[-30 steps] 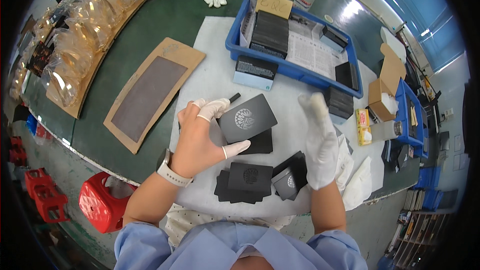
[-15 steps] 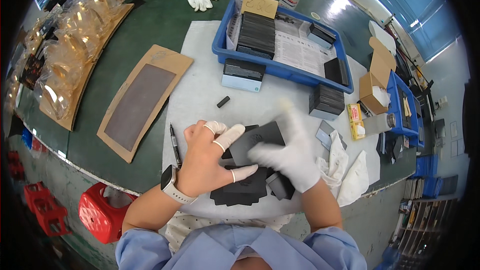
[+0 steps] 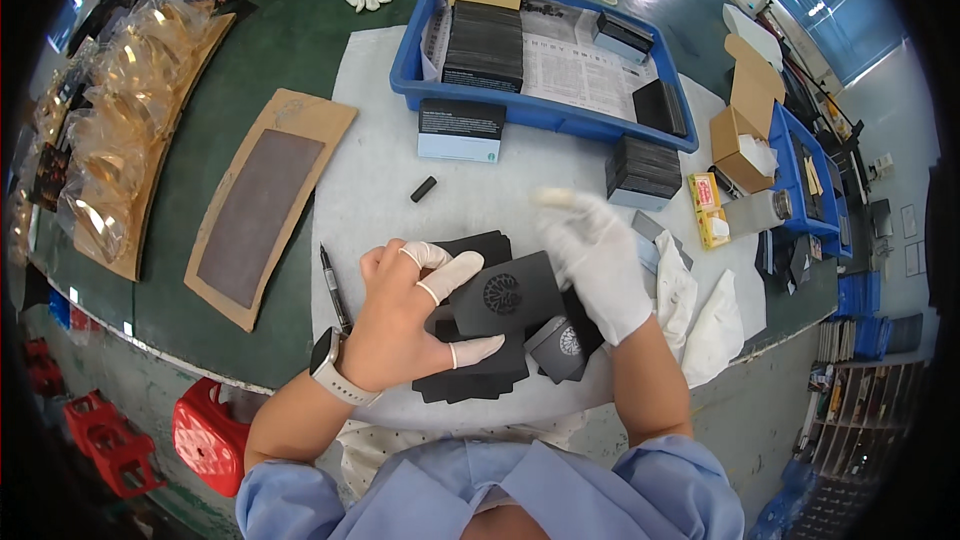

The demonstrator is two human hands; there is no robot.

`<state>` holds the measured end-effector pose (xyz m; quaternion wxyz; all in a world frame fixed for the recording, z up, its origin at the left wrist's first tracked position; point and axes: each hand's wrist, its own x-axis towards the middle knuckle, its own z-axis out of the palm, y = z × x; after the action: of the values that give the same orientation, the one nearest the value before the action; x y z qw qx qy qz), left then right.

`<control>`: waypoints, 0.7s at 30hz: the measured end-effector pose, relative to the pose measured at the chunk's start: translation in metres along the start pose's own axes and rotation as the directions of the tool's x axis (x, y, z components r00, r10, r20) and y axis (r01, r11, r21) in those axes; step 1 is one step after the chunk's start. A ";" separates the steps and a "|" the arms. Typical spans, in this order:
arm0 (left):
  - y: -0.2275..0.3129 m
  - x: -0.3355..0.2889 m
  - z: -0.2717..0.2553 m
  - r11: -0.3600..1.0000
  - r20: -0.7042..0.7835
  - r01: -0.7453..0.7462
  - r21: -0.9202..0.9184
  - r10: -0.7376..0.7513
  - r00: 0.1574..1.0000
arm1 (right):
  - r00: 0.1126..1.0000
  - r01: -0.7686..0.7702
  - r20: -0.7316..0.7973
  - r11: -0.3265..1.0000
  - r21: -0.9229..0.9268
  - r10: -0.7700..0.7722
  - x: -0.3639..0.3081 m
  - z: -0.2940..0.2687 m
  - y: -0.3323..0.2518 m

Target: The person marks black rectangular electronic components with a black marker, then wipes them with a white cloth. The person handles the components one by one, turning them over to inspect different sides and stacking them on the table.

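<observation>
My left hand [image 3: 405, 310], with white finger cots on several fingers, grips the left side of a black card [image 3: 520, 290] bearing a glossy round emblem. The card is tilted over fanned black cards [image 3: 480, 377], with more black cards [image 3: 485, 243] behind it. My right hand [image 3: 597, 265], in a white glove, hovers just beyond the card's right edge, a finger stretched out, its tip yellowish. Nothing shows in it; part of it is blurred. Between my wrists, a small dark piece with a pale emblem [image 3: 568, 341] lies on the white sheet.
A blue tray [image 3: 560, 120] with stacked black cards stands at the back. Nearby are card stacks [image 3: 460, 130], a black cap [image 3: 424, 189], a black pen [image 3: 333, 285], white cloths [image 3: 715, 330] and a yellow box [image 3: 708, 210]. A cardboard-backed grey pad [image 3: 262, 215] lies left.
My right hand has moved up and right, off the face of the black card, baring its emblem. The left hand keeps its hold. The whole view has shifted slightly.
</observation>
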<state>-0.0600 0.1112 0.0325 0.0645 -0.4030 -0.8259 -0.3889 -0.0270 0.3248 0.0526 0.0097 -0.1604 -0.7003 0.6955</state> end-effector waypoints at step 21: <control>-0.006 -0.003 -0.004 1.000 -0.105 -0.004 0.024 0.006 0.994 | 0.998 0.014 0.064 0.994 0.112 -0.021 -0.012 0.000 0.002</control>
<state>-0.0632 0.1048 0.0305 0.1135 -0.3832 -0.8250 -0.3995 -0.0151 0.3217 0.0530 0.0021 -0.1308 -0.6617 0.7383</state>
